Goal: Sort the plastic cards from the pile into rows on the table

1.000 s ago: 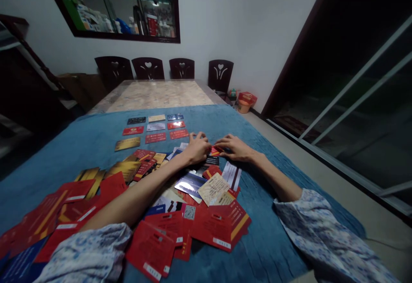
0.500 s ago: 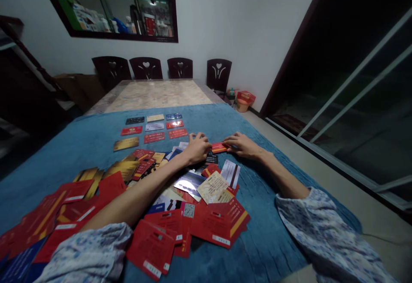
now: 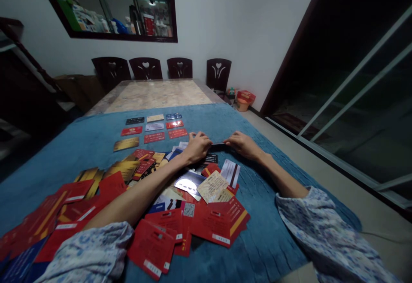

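Both my hands reach out over a blue cloth (image 3: 96, 146) strewn with cards. My left hand (image 3: 197, 147) and my right hand (image 3: 242, 144) pinch the two ends of one card (image 3: 218, 146), which now shows a dark side and is raised a little above the cloth. Just below it lies a loose pile of cards (image 3: 193, 180), mostly red, some gold, white and black. Beyond my hands several cards lie in neat rows (image 3: 154, 129).
More red cards (image 3: 58, 214) spread to the near left. A bare marble table top (image 3: 157, 94) continues past the cloth, with several dark chairs (image 3: 146, 67) at its far end. A glass cabinet (image 3: 109, 6) hangs on the wall. Sliding glass doors (image 3: 354, 103) stand right.
My right hand lifted a red card off the pile's far edge. Both hands then took it by its ends and turned it, so a dark side shows.
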Demonstrator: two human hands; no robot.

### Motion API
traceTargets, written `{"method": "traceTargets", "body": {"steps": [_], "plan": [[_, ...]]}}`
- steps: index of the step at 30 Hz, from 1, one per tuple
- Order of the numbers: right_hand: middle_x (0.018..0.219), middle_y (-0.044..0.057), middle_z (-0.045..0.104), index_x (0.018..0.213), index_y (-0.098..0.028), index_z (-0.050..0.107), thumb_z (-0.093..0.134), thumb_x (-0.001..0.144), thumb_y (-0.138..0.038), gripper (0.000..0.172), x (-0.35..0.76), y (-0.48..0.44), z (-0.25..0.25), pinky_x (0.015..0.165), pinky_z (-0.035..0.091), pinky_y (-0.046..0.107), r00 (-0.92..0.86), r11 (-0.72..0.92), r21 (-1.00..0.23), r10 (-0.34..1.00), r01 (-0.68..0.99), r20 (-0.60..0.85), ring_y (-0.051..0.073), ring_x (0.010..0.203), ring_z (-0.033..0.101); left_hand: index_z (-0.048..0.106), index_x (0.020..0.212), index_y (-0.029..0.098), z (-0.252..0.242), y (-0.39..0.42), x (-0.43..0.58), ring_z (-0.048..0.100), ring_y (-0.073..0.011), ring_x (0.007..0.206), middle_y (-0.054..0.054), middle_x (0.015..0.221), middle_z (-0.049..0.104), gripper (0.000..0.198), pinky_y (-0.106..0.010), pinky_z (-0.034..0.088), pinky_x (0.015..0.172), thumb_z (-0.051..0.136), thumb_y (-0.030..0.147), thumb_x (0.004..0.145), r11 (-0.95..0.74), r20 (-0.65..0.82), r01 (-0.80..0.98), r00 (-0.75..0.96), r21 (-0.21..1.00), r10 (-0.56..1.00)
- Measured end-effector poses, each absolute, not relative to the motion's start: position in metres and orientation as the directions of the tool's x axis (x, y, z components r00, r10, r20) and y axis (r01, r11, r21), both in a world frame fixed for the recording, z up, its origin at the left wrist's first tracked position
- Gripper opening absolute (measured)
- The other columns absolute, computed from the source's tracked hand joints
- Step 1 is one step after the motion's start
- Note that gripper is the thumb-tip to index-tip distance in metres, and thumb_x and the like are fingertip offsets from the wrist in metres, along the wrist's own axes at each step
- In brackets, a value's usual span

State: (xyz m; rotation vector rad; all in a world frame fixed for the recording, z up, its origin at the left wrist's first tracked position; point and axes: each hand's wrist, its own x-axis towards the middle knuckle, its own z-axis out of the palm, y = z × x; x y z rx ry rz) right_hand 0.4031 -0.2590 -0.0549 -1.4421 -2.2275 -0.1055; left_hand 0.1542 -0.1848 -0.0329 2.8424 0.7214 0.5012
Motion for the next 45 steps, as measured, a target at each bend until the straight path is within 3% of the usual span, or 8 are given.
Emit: {"method": "traceTargets", "body": {"steps": [6,13,22,28,39,45], "plan": [[0.088,0.012,0.073,0.102,-0.02,0.077,0.047,0.104,-0.035,0.034,0.395,-0.26,-0.061,0.078,0.05,0.033,-0.261,0.391,-0.16,0.816,0.906,0.516,0.023,0.088,0.062,0.075,0.09,0.021,-0.033,-0.183,0.154,0.056,-0.0262,0.111,-0.008,0.103,0.076,0.024,-0.05,0.032,0.099,0.052,0.016,0.094,-0.833,0.302,0.484,0.778,0.27,0.55],[0.089,0.011,0.072,0.109,-0.019,0.076,0.047,0.103,-0.03,0.031,0.391,-0.257,-0.065,0.076,0.05,0.032,-0.219,0.393,-0.207,0.795,0.896,0.565,0.021,0.084,0.061,0.077,0.098,0.021,-0.034,-0.18,0.156,0.061,-0.0263,0.108,-0.009,0.101,0.076,0.023,-0.05,0.04,0.1,0.055,0.02,0.094,-0.767,0.333,0.533,0.694,0.358,0.638],[0.094,0.009,0.069,0.121,-0.021,0.069,0.049,0.101,-0.027,0.029,0.382,-0.257,-0.069,0.079,0.049,0.033,-0.165,0.347,-0.233,0.81,0.909,0.563,0.022,0.083,0.061,0.073,0.103,0.019,-0.036,-0.179,0.155,0.065,-0.0251,0.101,-0.009,0.1,0.075,0.025,-0.043,0.046,0.097,0.054,0.013,0.089,-0.751,0.332,0.545,0.677,0.372,0.656],[0.103,0.012,0.072,0.122,-0.02,0.067,0.052,0.099,-0.023,0.027,0.377,-0.259,-0.068,0.082,0.047,0.035,-0.203,0.359,-0.197,0.815,0.912,0.543,0.025,0.091,0.061,0.06,0.126,0.02,-0.031,-0.188,0.154,0.065,-0.025,0.104,-0.008,0.101,0.073,0.042,-0.043,0.042,0.099,0.048,0.007,0.088,-0.755,0.329,0.559,0.681,0.344,0.654],[0.097,0.01,0.071,0.139,-0.023,0.06,0.051,0.099,-0.024,0.041,0.376,-0.262,-0.069,0.077,0.044,0.033,-0.215,0.292,-0.09,0.849,0.952,0.482,0.024,0.087,0.059,0.055,0.122,0.019,-0.032,-0.189,0.155,0.063,-0.0257,0.105,-0.01,0.106,0.072,0.036,-0.04,0.042,0.092,0.046,0.007,0.088,-0.78,0.321,0.589,0.712,0.211,0.624],[0.1,0.009,0.07,0.149,-0.024,0.053,0.053,0.099,-0.026,0.049,0.373,-0.264,-0.07,0.078,0.043,0.033,-0.211,0.257,-0.042,0.867,0.966,0.452,0.024,0.089,0.059,0.053,0.125,0.018,-0.027,-0.194,0.156,0.062,-0.028,0.11,-0.012,0.11,0.072,0.037,-0.04,0.04,0.092,0.044,0.008,0.09,-0.755,0.243,0.637,0.717,0.155,0.654]]}}
